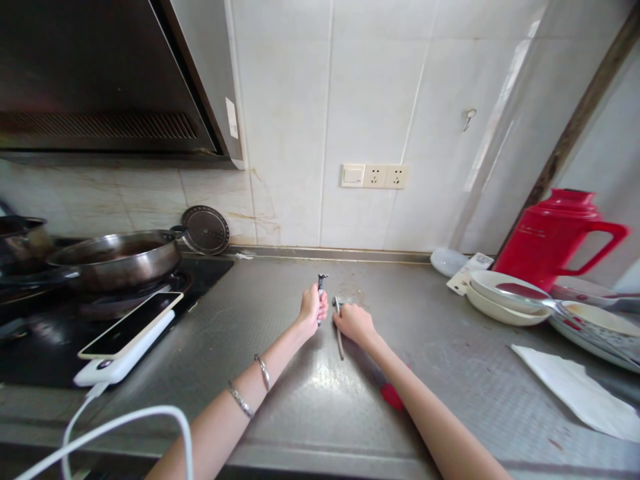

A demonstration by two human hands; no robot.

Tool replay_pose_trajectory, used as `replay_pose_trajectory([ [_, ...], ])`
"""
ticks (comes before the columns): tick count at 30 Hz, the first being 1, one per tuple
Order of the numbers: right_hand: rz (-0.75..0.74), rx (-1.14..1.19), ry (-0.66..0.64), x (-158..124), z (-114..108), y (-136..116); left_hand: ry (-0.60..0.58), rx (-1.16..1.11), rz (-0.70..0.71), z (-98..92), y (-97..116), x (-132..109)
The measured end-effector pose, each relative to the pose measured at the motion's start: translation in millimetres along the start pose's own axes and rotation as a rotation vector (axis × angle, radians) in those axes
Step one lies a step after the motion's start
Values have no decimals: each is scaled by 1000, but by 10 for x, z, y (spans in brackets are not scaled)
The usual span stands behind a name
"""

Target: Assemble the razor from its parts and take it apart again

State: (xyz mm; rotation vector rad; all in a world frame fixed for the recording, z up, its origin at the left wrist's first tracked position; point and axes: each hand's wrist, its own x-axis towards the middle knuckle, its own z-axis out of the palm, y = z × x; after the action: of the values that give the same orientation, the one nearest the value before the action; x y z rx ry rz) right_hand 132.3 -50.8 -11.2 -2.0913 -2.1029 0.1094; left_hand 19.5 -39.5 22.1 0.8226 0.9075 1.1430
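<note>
Here the left hand (pixel 311 308) grips a slim metal peeler (pixel 321 287) above the steel counter (pixel 450 360).

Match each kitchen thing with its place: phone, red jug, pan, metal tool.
Things:
1. phone
2. red jug
3. pan
4. metal tool

Places:
A. gripped upright in the left hand
B. on the stove, far left
C. far right, behind the bowls
D. lying on a white power bank

Pairs: 1-D, 2-C, 3-B, 4-A
</note>
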Motion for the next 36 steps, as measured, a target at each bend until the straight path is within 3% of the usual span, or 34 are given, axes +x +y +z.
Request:
replay_pose_trajectory([
  [6,12,7,41,17,-101,72,-23,3,1,-11,-19,16],
  [9,8,39,97,126,-260,252,-66,-13,-25,-12,-28,14],
  [13,-103,104,100,323,-376,503,-138,-37,-74,-32,-54,22],
  [22,-282,181,36,489,-129,582,-222,-72,-111,-86,-119,60],
  [36,-361,187,75,576,33,651,-225,-49,-137,-58,-125,46],
])
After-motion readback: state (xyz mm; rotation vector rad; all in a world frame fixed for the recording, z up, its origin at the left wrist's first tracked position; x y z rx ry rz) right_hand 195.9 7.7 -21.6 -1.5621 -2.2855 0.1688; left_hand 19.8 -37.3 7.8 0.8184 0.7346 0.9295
